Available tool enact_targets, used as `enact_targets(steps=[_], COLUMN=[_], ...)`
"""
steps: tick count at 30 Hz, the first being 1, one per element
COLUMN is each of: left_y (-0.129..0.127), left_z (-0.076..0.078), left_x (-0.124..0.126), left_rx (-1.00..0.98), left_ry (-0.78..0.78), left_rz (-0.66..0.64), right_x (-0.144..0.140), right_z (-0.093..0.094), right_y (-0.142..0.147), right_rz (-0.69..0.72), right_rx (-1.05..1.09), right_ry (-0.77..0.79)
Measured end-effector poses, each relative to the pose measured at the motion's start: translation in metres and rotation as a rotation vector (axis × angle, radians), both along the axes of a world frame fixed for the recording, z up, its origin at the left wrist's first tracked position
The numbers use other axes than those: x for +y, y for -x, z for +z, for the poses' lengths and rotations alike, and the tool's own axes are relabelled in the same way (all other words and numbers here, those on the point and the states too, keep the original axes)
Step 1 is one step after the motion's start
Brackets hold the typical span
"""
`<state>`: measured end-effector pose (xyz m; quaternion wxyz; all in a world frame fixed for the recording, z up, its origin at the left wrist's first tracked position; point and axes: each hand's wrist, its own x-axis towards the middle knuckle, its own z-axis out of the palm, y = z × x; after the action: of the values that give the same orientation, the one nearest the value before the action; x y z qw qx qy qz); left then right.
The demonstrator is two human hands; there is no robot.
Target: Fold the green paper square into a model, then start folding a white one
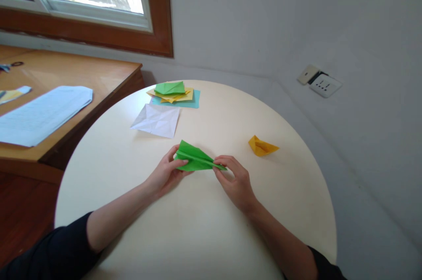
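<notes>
A green paper airplane [197,157], folded to a narrow point at its right end, is held between both hands just over the round table. My left hand [167,171] grips its wide end, the thumb lying on top and the fingers reaching underneath. At the pointed end, my right hand [235,181] pinches the paper between thumb and fingertips. A folded yellow paper boat [263,146] rests on the table to the right, apart from my right hand. Beyond my left hand lies a creased white paper sheet [156,120].
Behind the white sheet sits a pile of folded papers, with a green piece [169,88] on top and a blue sheet [195,100] below. The round white table [204,227] stands near a wooden desk [108,69] bearing papers [46,113]. A wall socket [325,85] is at the right.
</notes>
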<state>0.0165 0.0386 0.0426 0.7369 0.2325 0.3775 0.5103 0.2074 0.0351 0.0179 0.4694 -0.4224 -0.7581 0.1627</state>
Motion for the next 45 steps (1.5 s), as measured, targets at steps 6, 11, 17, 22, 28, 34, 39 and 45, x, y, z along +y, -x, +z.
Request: enact_targets(steps=[6,11,17,22,28,34,39,45], left_y=[-0.0005,-0.002,-0.0014,-0.0009,-0.0013,-0.0013,-0.0006,-0.0006], left_z=[-0.005,-0.0041,-0.006,-0.0059,-0.0031,-0.0043,-0.0063,-0.0071], left_x=[0.0006,0.0001,0.0002,0.0001,-0.0001,-0.0001,0.0001,0.0009], left_rx=[0.019,0.033,0.027,0.03,0.031,0.029,0.031,0.036], left_ry=[-0.036,-0.04,-0.053,-0.063,-0.043,-0.047,-0.047,-0.043], left_rz=[-0.007,-0.009,-0.009,-0.01,-0.002,0.014,0.013,0.008], right_x=[0.0,0.0004,0.0011,0.0006,0.0007,0.0014,0.0016,0.0023], right_z=[-0.0016,-0.0033,-0.0053,-0.0057,-0.0057,-0.0059,-0.0038,-0.0051], right_y=[-0.0002,0.0,0.0001,0.0004,0.0007,0.0007,0.0005,0.0008], right_rz=[0.0,-0.019,-0.016,0.005,0.041,0.077,0.079,0.085], right_rx=[0.004,-0.003,0.013,0.06,0.143,0.233,0.259,0.309], right_ry=[0.015,0.014,0.037,0.121,0.234,0.357,0.392,0.408])
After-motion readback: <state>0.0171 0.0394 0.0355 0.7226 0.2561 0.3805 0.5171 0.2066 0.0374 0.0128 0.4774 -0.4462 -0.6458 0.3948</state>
